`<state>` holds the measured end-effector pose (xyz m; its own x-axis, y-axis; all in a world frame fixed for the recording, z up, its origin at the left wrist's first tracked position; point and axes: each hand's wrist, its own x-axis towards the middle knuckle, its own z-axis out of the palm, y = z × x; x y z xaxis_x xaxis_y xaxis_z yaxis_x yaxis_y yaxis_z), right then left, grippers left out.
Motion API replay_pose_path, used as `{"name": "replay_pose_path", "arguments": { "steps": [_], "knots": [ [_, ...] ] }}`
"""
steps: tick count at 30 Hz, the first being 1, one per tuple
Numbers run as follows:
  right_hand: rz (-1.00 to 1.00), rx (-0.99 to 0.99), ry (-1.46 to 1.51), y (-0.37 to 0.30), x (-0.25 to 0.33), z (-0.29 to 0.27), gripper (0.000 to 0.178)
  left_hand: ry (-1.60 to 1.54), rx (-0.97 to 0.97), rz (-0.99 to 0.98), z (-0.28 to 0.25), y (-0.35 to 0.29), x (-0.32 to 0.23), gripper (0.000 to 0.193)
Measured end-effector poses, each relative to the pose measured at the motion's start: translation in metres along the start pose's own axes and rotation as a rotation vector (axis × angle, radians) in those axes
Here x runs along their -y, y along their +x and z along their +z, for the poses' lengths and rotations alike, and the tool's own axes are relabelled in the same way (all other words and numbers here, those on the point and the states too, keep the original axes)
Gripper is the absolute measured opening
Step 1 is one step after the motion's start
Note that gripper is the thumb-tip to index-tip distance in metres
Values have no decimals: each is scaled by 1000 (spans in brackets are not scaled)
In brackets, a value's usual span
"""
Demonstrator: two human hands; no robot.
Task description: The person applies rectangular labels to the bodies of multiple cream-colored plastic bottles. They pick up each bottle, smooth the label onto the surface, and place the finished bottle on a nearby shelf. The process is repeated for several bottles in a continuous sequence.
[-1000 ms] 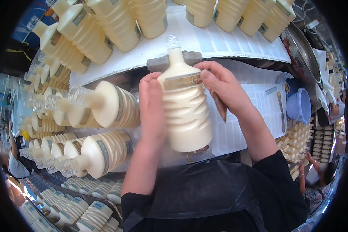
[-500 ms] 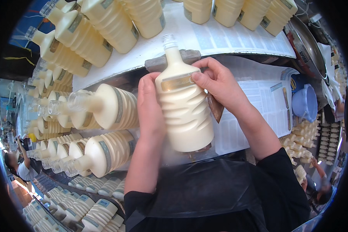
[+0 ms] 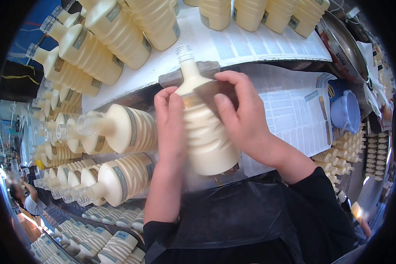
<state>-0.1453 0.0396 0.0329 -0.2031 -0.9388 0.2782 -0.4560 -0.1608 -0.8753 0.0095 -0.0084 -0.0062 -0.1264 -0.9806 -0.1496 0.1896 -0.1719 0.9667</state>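
In front of me a cream-coloured ribbed bottle (image 3: 212, 152) lies on its back, its clear threaded neck pointing away and resting over a grey block (image 3: 170, 79). My left hand (image 3: 168, 119) is closed against the bottle's left side, thumb lying along the edge by a gold label (image 3: 189, 101). Between the thumb and fingers of my right hand (image 3: 246, 114) is a thin, flat brown scraper (image 3: 213, 93). The scraper lies across the label near the bottle's shoulder and hides its right part.
Labelled bottles (image 3: 132, 130) lie in stacked rows to my left, and others (image 3: 251, 13) stand on a white board (image 3: 268, 48). A label sheet (image 3: 277, 105) lies to the right, near a brush (image 3: 324, 119), a blue bucket (image 3: 345, 112) and a metal pan (image 3: 345, 44). A person (image 3: 28, 193) is far left.
My right hand has swung the brown scraper up from beside the bottle onto the label. Before, its fingers pressed the label's right end. The whole view has shifted slightly.
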Motion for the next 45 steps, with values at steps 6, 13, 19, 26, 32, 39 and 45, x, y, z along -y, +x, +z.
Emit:
{"name": "replay_pose_path", "arguments": {
  "steps": [6, 13, 19, 26, 32, 39, 45],
  "knots": [
    [177, -135, 221, -6, -69, 5, 32, -74, -17, -16, 6, -5, -2, 33],
    [-564, -137, -136, -4, -29, -1, 19, -238, -59, -90, 3, -6, -1, 45],
    [-822, -80, -300, 9, 2, 3, 17, -285, -86, -128, 8, -13, -7, 45],
    [-816, 97, -474, 5, 33, 2, 30, -337, -137, -149, 3, -13, 2, 48],
    [-820, 223, -443, 5, 36, 13, 13, -473, -125, -175, 1, -14, 2, 48],
    [-833, 130, -473, 0, 34, 13, 22, -502, -120, -198, 1, -13, 2, 50],
    [-134, -127, 124, 39, 31, 10, 20, -336, -87, -71, 3, -16, -3, 49]
  ]
}}
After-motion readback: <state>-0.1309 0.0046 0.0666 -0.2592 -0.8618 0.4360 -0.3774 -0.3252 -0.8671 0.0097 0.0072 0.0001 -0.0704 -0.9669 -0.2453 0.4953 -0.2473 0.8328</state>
